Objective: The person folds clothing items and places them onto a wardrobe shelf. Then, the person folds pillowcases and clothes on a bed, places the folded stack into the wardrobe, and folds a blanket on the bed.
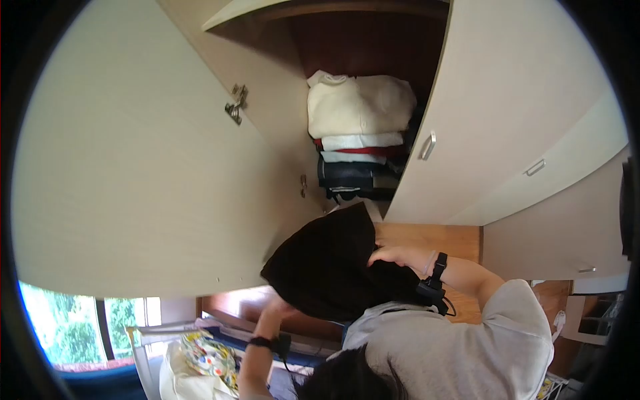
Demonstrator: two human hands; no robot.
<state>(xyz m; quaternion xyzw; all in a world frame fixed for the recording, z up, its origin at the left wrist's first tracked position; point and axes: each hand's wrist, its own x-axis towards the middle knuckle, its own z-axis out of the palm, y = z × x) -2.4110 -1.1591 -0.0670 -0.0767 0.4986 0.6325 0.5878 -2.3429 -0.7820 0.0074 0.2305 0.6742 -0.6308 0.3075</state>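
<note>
A black folded garment (323, 263), its exact kind unclear, is held up in front of my body, before the open wardrobe. My right hand (393, 255) grips its right edge, with the fingertips partly hidden in the cloth. At the lower left edge, my left hand (283, 307) holds the same garment from beneath, its fingers mostly covered. Beyond it, inside the wardrobe, stands a stack of folded clothes: a thick cream garment (360, 105) on top, with white, red and dark pieces (345, 175) below.
The left wardrobe door (133, 153) stands wide open beside me. On the right, a closed door (507, 100) has a metal handle (428, 146). A patterned cloth (208, 357) and a white bag lie at lower left, near a window (73, 333). Wooden floor (453, 237) shows at right.
</note>
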